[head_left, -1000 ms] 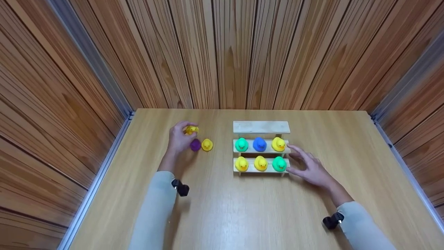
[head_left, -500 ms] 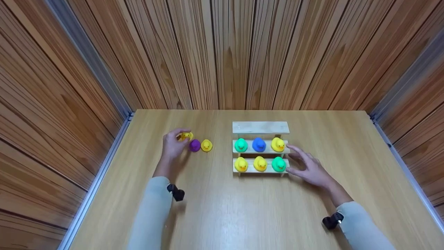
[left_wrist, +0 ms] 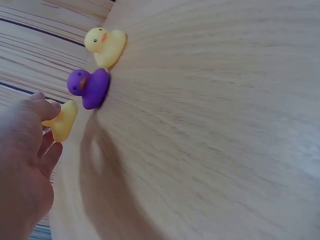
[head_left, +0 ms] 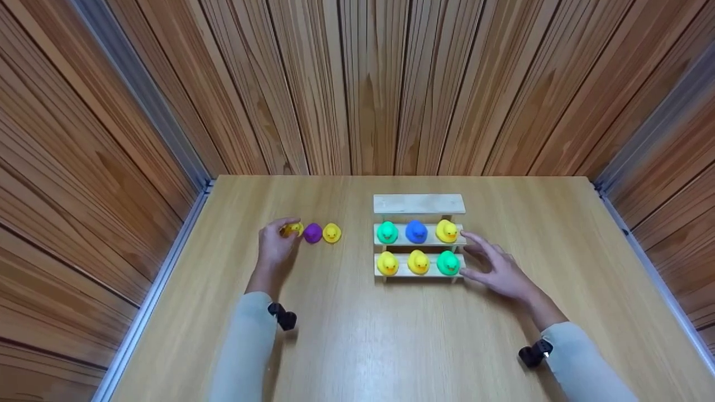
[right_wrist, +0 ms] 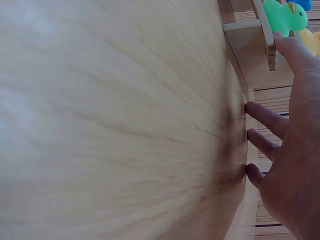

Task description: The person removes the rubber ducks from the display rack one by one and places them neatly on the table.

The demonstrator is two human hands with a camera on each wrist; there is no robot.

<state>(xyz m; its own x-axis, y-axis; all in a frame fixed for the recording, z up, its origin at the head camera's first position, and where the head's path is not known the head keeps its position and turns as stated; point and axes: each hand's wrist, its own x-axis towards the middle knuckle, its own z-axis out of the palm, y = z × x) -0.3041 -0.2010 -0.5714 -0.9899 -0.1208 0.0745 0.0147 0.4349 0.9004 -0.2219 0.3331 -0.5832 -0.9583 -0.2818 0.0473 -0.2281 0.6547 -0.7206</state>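
My left hand [head_left: 272, 244] pinches a yellow rubber duck [left_wrist: 65, 122] between thumb and fingers, at or just above the tabletop. Just right of it in the head view is a purple rubber duck [head_left: 313, 233], then another yellow duck [head_left: 332, 233]. At the right end of a tiered wooden shelf [head_left: 419, 204], my right hand [head_left: 505, 274] spreads its fingers and holds no duck. Its thumb lies against the bottom tier's end, by a green duck [right_wrist: 285, 19]; an index fingertip is near the middle tier's yellow duck [head_left: 447, 231].
On the middle tier a green duck [head_left: 387, 232] and a blue duck [head_left: 416, 231] stand left of the yellow one. The bottom tier also bears two yellow ducks [head_left: 387, 263]. Wood-panelled walls [head_left: 357, 89] enclose the table [head_left: 357, 335] at the back and sides.
My left hand has come nearer and slightly left with its yellow duck, from behind the purple duck to level with it. The right hand has stayed at the shelf.
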